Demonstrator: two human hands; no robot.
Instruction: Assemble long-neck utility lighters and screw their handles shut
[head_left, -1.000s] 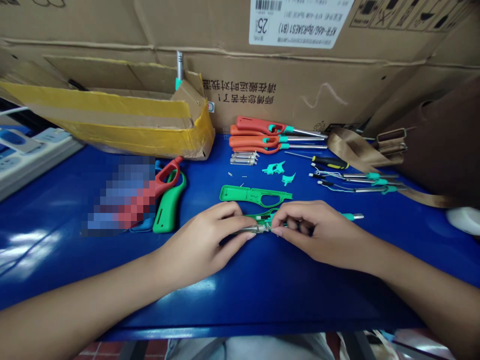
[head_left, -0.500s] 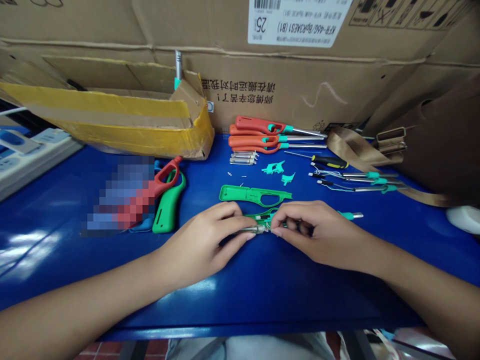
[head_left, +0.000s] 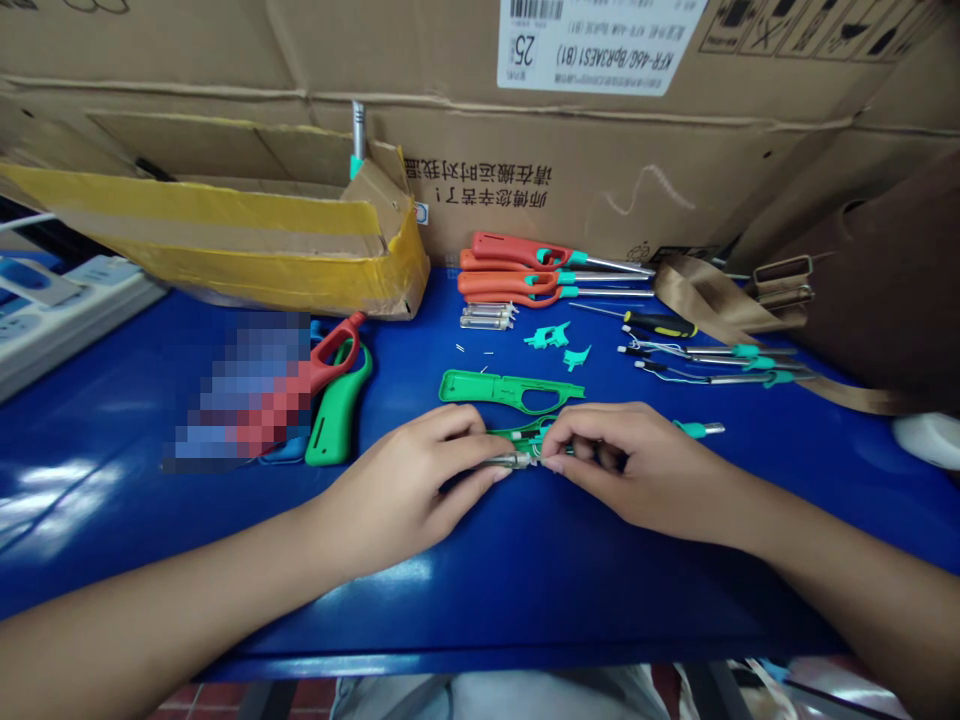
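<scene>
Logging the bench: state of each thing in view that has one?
Left hand: holding clear tube
Right hand: at tube's end, grip unclear
Upper green shell half: lying hollow side up
Taped box: open
Screwdriver: lying down
Metal barrels: lying, wires exposed

Glare L on tbl [head_left: 510,585], pixelated patch [head_left: 251,390]

On the counter [head_left: 480,590], a shell [head_left: 495,386] lies behind the front tank [head_left: 513,460], lighters [head_left: 495,287] farther back, and a box [head_left: 292,250] to their left.
</scene>
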